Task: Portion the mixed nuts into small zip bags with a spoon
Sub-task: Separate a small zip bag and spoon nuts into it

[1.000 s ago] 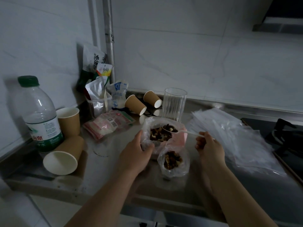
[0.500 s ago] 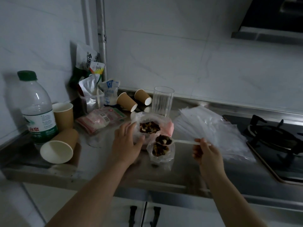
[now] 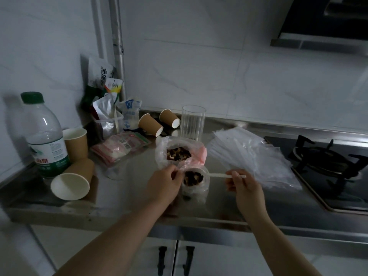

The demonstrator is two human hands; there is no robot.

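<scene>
Steel table [image 3: 127, 198]: left hand [image 3: 162, 185] pinching small zip bag [image 3: 196, 185] rim, seemingly; right hand [image 3: 246, 186] gripping white spoon [image 3: 221, 175], bowl resting over bag's nuts [image 3: 192, 177].

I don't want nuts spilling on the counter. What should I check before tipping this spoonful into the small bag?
1. Small zip bag mouth open: ok.
2. Left hand pinching the bag's rim: ok.
3. Spoon bowl over the bag mouth: ok.
4. Right hand grip on the handle: ok.
5. Room left in the bag: cannot tell.
6. Big nut bag upright behind, not leaning in: ok.
</scene>
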